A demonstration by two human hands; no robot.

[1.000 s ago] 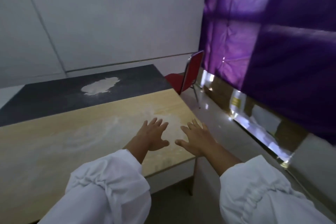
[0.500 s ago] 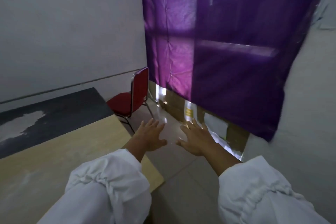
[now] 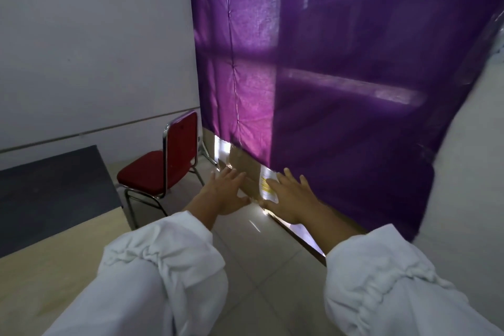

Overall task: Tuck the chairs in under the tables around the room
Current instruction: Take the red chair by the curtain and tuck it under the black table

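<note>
Beside the dark counter [image 3: 51, 188], the red chair [image 3: 163, 163] could snag its edge if both spread, empty hands, left hand [image 3: 225, 191] and right hand [image 3: 290, 198], shove it crookedly.

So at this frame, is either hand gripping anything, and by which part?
Nothing is held. The left hand and right hand are both open, fingers spread, hovering over the floor. The red chair stands untouched, apart from both.
</note>
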